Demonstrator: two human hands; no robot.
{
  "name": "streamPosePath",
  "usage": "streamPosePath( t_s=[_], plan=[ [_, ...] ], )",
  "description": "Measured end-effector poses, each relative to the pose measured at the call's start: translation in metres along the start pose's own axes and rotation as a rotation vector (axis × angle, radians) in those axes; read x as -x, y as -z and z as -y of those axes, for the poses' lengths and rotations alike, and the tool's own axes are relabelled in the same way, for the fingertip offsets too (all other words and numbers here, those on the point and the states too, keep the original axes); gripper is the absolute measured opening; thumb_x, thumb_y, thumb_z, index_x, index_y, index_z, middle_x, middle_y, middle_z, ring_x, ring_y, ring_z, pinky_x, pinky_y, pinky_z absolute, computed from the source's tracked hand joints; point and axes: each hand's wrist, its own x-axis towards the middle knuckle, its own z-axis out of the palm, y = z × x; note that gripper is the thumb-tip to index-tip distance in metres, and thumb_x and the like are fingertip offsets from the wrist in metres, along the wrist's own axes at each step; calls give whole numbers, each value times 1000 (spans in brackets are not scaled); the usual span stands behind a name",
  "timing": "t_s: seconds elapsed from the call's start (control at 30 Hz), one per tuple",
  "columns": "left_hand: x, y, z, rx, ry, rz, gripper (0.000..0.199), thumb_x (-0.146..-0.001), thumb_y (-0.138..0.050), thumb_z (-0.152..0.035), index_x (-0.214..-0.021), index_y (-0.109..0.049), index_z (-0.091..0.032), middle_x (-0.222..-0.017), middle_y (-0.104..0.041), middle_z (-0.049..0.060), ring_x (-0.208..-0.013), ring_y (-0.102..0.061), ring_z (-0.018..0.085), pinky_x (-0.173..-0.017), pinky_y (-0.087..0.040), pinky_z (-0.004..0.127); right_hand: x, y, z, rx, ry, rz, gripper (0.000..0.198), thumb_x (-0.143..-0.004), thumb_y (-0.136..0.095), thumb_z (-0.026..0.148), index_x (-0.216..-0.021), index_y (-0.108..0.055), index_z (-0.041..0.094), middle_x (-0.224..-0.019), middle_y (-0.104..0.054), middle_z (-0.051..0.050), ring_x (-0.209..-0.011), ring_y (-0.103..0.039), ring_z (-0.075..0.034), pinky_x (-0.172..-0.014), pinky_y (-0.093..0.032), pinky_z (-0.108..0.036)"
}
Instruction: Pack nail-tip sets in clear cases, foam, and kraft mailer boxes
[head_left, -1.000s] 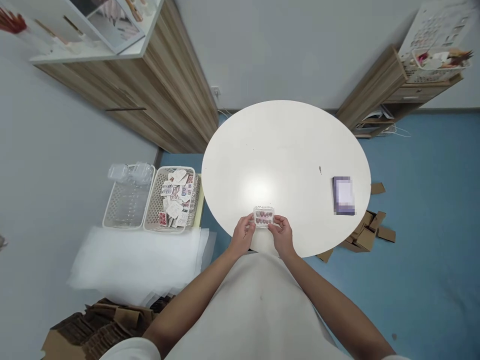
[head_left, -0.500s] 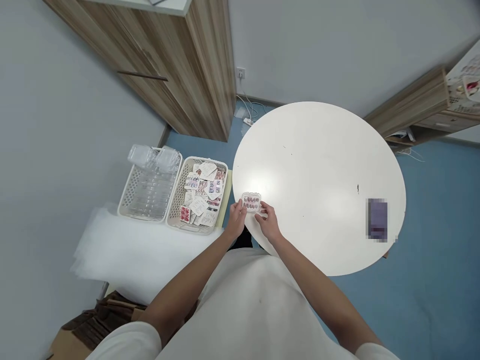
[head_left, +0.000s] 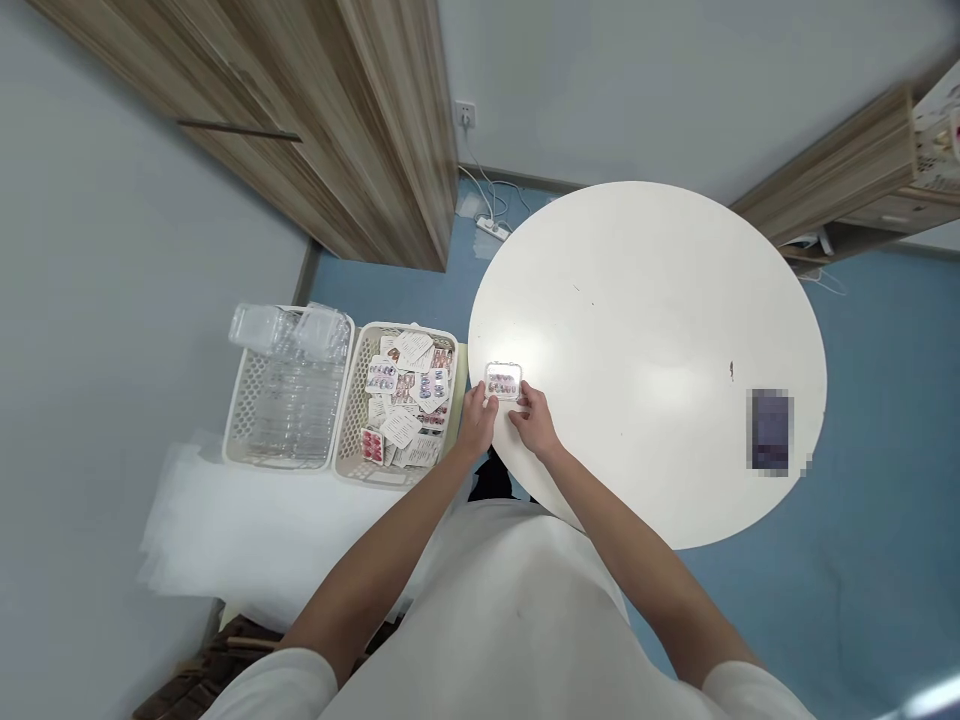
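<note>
A small clear plastic case [head_left: 503, 381] with two rows of press-on nails inside is over the near left edge of the round white table [head_left: 645, 300]. My left hand [head_left: 477, 420] grips its lower left corner, thumb toward the front. At the opposite side my right hand [head_left: 534, 418] has curled fingers against the lower right edge. The lid looks closed, with light glinting on it. Whether the case rests on the tabletop or is held just above it, I cannot tell.
Left of the table, one white basket [head_left: 352, 400] holds cards of press-on nails; another basket [head_left: 238, 400] holds stacked clear plastic cases. White sheeting [head_left: 247, 530] lies below them. A blurred dark object [head_left: 771, 430] sits on the table's right side. A power strip [head_left: 493, 229] lies on the floor behind.
The view has shifted, so the baskets and cabinet appear moved. Both hands stay at the case, which now sits slightly farther out from my fingers, with my left thumb lower on it.
</note>
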Motion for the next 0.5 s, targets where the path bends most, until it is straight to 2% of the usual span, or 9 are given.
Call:
streamPosePath(
  t_s=[0.27, 0.5],
  plan=[
    [5, -3, 5, 87, -51, 10, 57, -83, -39, -42, -134, -18, -28, -140, -19, 4, -126, -24, 22, -100, -29, 35, 1, -2, -11, -26, 90, -29, 65, -65, -54, 19, -126, -33, 29, -116, -39, -5, -99, -44, -18, -80, -45, -34],
    [8, -11, 11, 144, -69, -25, 65, -82, -43, -38, -136, -9, -25, -142, -17, 6, -128, -22, 20, -102, -25, 35, 2, 5, -8, -102, 73, 42, 72, -65, -57, 21, -129, -27, 31, -128, -33, -4, -104, -43, -18, -86, -43, -36]
  ],
)
